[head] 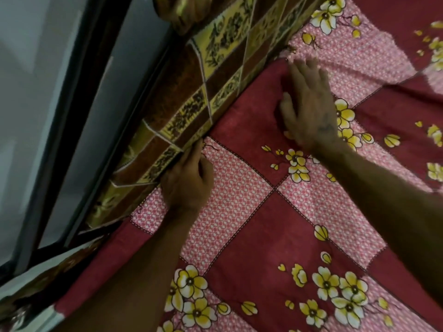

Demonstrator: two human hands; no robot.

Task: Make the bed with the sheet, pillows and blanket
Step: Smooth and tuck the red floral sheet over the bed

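A red and pink patchwork sheet (275, 224) with yellow and white flowers lies spread over the bed. Its edge runs along a brown and yellow patterned cloth (215, 68) that hangs beside the bed. My left hand (189, 180) is at that edge with its fingers curled, pinching the sheet's border where it meets the hanging cloth. My right hand (309, 104) lies flat on a dark red square farther along the same edge, fingers straight and spread, pressing the sheet down. No pillow or blanket is in view.
A dark window frame (79, 130) with a pale grey pane runs along the left, behind the patterned cloth. A gold fold of curtain (184, 10) hangs at the top. The sheet stretches away to the right and toward me.
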